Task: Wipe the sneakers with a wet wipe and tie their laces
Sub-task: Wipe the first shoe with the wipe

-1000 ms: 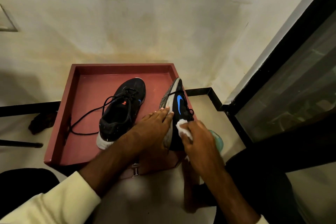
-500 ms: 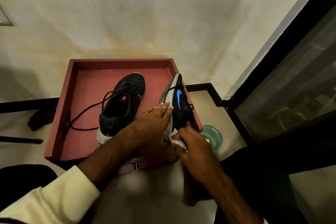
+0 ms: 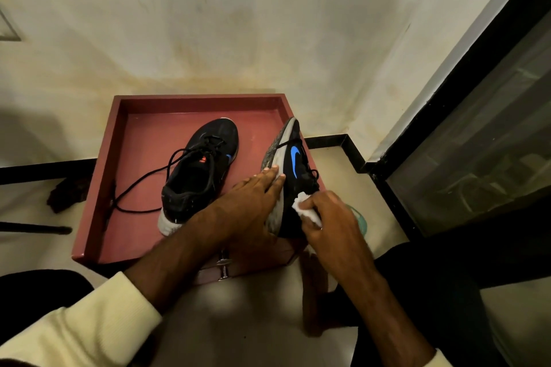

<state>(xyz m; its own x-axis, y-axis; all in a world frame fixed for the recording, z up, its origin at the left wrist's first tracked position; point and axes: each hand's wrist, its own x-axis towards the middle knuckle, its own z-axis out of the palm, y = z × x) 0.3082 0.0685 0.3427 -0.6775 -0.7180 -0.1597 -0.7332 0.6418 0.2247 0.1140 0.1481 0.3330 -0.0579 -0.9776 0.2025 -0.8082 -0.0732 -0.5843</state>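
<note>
I see the left hand (image 3: pixel 253 197) flat, fingers straight, pressing the sole of the tipped sneaker (image 3: pixel 293 170) at the right edge of the red surface (image 3: pixel 143 143). Right hand (image 3: pixel 331 217) pinches the wet wipe (image 3: pixel 302 207) against the shoe's black side. Second sneaker (image 3: pixel 199 170) sits upright on the surface, laces loose.

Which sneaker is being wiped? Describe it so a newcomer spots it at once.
Find the red tray against the stained wall. At its right edge a black sneaker lies tipped on its side, the left hand pressing its sole, the right hand pressing a white wipe to it. Unlike the other sneaker, upright mid-tray with a loose lace, it bares its grey sole.
</note>
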